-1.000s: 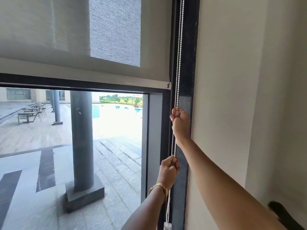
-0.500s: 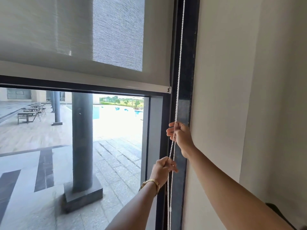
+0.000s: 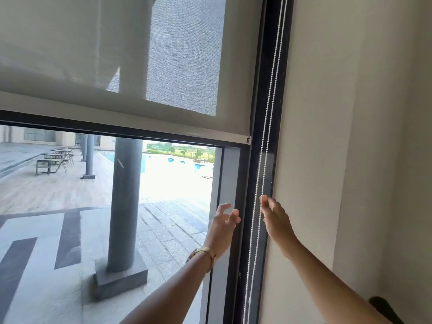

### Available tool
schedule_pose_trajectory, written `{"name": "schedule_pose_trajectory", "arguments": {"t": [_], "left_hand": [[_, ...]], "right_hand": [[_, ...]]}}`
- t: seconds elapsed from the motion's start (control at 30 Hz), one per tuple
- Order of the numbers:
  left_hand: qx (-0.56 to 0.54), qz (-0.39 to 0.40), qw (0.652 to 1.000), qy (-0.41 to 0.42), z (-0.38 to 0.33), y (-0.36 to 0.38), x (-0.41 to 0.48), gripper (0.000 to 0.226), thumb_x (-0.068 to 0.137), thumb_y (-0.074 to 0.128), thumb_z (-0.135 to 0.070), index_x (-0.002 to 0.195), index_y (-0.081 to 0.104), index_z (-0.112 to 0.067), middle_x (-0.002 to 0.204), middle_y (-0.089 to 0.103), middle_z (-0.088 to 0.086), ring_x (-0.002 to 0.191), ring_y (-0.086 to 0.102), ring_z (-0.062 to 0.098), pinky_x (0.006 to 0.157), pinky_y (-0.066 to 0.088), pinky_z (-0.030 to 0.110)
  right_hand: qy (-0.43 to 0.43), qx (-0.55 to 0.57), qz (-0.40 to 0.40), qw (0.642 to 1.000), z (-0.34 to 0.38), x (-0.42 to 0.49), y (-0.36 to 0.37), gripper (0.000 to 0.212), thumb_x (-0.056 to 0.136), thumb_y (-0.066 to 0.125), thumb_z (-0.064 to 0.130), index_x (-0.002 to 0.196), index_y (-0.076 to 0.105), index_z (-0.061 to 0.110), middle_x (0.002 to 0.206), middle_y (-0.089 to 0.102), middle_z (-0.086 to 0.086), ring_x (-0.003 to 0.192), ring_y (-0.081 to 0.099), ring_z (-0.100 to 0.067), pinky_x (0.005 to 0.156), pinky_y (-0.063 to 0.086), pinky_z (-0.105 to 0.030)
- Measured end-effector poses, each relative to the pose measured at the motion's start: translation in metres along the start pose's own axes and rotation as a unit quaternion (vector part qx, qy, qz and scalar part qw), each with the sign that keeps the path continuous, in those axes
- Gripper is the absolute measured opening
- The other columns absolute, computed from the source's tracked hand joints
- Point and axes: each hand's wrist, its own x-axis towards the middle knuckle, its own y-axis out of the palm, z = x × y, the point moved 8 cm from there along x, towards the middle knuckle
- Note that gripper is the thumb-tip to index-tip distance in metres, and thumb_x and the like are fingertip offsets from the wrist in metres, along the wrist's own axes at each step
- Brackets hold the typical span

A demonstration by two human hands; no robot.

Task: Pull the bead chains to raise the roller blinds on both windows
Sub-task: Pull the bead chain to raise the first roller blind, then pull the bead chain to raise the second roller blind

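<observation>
A grey roller blind covers the upper part of the window, its bottom bar level with the frame's crossbar. The white bead chain hangs in two strands along the black window frame on the right. My left hand is open with spread fingers, just left of the chain and off it. My right hand is raised with straight fingers whose tips meet the right strand; whether they pinch it is unclear.
A cream wall runs along the right of the frame. A dark object shows at the bottom right. Through the glass I see a grey pillar, a paved terrace and a pool.
My left hand has let go of the chain and moved left, opening its fingers. My right hand's fist has loosened to straight fingers at the chain. The view has tilted slightly.
</observation>
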Motion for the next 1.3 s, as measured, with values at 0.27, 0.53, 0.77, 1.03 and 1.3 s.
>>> {"name": "schedule_pose_trajectory", "arguments": {"t": [0.27,0.53,0.77,1.03,1.3], "left_hand": [[-0.002,-0.049,0.99,0.136,-0.109,-0.079,-0.071,0.03,0.096,0.04,-0.033,0.121,0.049,-0.018,0.076,0.07,-0.007,0.069,0.068,0.004,0.061,0.048,0.013],[-0.051,-0.033,0.995,0.085,-0.146,-0.139,-0.224,0.032,0.092,0.039,-0.039,0.108,0.057,-0.019,0.073,0.073,0.002,0.064,0.07,0.018,0.049,0.049,0.017],[-0.004,-0.038,0.999,-0.031,-0.129,-0.219,-0.369,0.024,0.095,0.044,-0.036,0.102,0.061,-0.021,0.075,0.073,0.007,0.059,0.068,0.027,0.047,0.046,0.027],[0.011,-0.207,0.971,-0.12,-0.138,-0.366,-0.516,0.015,0.093,0.05,-0.016,0.086,0.063,-0.018,0.081,0.073,0.002,0.056,0.067,0.025,0.044,0.047,0.028],[0.122,-0.215,0.937,-0.248,-0.138,-0.562,-0.699,0.019,0.094,0.049,-0.023,0.08,0.061,-0.019,0.082,0.072,-0.001,0.062,0.066,0.019,0.052,0.047,0.031]], "right_hand": [[-0.019,0.103,-0.047,0.993,0.059,-0.093,-0.017,0.044,0.095,0.035,0.046,0.118,0.055,0.015,0.125,0.061,-0.008,0.115,0.057,-0.022,0.104,0.045,-0.046],[-0.027,0.2,-0.024,0.979,0.123,-0.249,0.014,0.031,0.096,0.036,0.038,0.103,0.061,0.022,0.11,0.069,0.0,0.102,0.066,-0.014,0.088,0.055,-0.034],[0.022,0.21,0.057,0.976,0.145,-0.401,0.085,0.032,0.086,0.05,0.045,0.093,0.067,0.019,0.091,0.074,0.005,0.085,0.07,-0.01,0.065,0.057,-0.023],[0.037,0.188,0.181,0.965,0.211,-0.51,0.171,0.015,0.091,0.055,0.02,0.085,0.068,0.021,0.085,0.074,0.005,0.079,0.07,-0.013,0.069,0.056,-0.032],[0.018,0.179,0.399,0.899,0.325,-0.662,0.366,0.02,0.091,0.054,0.018,0.078,0.068,0.016,0.064,0.069,-0.002,0.059,0.064,-0.013,0.054,0.049,-0.029]]}}
